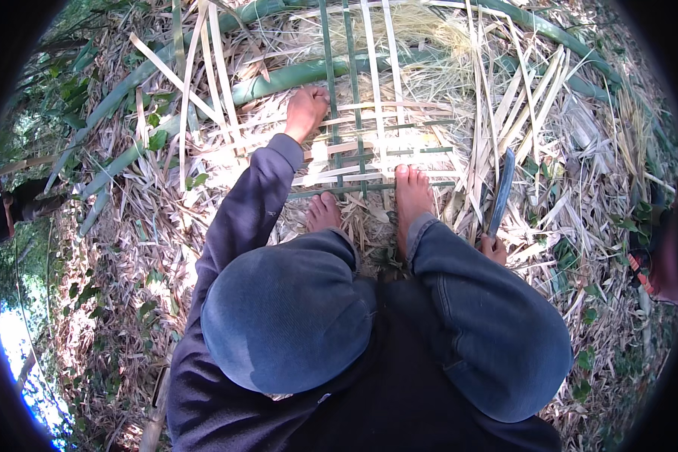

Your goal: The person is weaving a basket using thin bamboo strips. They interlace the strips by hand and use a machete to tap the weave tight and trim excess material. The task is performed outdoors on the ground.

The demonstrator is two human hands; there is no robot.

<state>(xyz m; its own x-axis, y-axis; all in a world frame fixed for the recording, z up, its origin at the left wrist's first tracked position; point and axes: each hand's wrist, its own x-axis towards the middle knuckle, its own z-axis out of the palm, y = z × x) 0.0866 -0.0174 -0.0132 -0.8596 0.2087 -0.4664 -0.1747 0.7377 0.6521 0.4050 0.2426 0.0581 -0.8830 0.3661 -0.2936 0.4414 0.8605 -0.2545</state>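
Knees in dark blue trousers (286, 316) fill the nearest ground, with both bare feet (412, 197) planted on the near edge of the flat woven mat of pale and green bamboo strips (377, 147); I record the mat lying directly ahead of the feet, under and just right of the left hand.

Left hand (306, 111): arm extended forward in a dark blue sleeve, fingers curled down and pressing on the mat's left edge where the horizontal strips end; whether a single strip is pinched I cannot tell.

Right hand (494, 248): low beside the right knee, closed round the handle of a long dark-bladed knife (501, 192); the blade points forward, away from the hand, just right of the mat.

Beyond the left hand lie long green bamboo poles (294, 75) and loose split strips (203, 68) over dry leaf litter.

Assessment: I judge the strips light, thin and springy, stiff along their length yet prone to splitting, with edges likely sharp; the open weave would shift if unpinned. Hold is best taken flat near a crossing, not by a free end.
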